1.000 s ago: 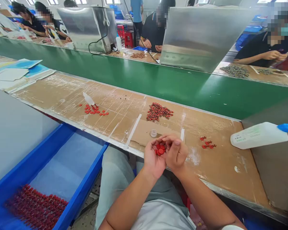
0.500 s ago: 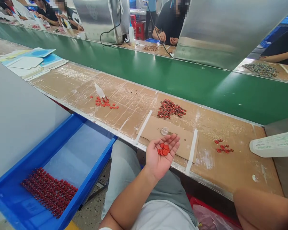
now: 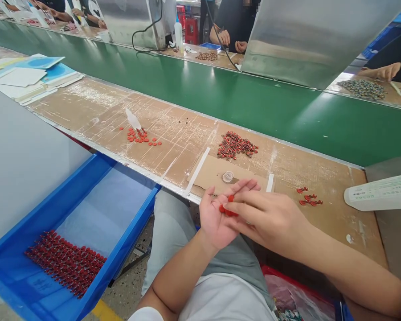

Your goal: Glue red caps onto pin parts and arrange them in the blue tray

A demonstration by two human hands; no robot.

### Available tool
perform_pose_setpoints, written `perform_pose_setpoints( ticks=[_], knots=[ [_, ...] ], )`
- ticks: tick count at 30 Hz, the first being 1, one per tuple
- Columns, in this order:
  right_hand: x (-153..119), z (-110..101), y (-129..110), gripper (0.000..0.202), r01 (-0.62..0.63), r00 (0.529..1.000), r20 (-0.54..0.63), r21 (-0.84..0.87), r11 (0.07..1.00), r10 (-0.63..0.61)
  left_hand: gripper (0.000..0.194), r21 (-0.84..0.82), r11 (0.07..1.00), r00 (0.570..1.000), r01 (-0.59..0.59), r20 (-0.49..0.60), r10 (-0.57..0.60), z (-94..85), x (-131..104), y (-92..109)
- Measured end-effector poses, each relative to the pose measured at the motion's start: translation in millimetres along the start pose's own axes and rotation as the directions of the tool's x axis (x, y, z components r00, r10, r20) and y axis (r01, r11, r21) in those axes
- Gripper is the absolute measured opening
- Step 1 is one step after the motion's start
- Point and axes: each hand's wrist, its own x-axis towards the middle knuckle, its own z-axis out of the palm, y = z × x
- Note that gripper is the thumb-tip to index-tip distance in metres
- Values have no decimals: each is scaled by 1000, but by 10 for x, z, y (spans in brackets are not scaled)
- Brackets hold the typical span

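While lying flat, red discs (image 3: 227, 208) rest between both hands.

1 blue bin (image 3: 127, 232), 1 white bottle (image 3: 381, 192), 1 clear cap (image 3: 227, 176), 3 loose red pieces (image 3: 309, 198)

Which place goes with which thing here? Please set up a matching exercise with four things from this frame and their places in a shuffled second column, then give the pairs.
Things:
1. red discs
2. small clear cup
3. white bottle
4. rows of dark red pieces

Places:
A. lying on its side at the right end of the bench
B. in the blue tray at lower left
C. in the open palm of the left hand, with the right hand reaching into them
D. on the cardboard just beyond the hands

Pairs: 1-C, 2-D, 3-A, 4-B
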Motion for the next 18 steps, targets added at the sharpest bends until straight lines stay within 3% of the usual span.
perform_pose_setpoints(
  ticks=[4, 9, 18],
  knots=[
    [105, 174, 137, 20, -22, 997, 79, -30, 999, 24, 63, 1, 1000, 1000, 8, 2, -8, -5, -24, 30],
    [125, 159, 133, 22, -91, 991, 99, -13, 996, 92, 66, -18, 1000, 999, 12, 50, -11, -38, -14, 57],
    [279, 340, 252, 18, 38, 998, -49, 172, 984, -30, 54, -42, 996, 997, -73, 4, 73, -75, -8, 180]
  ],
)
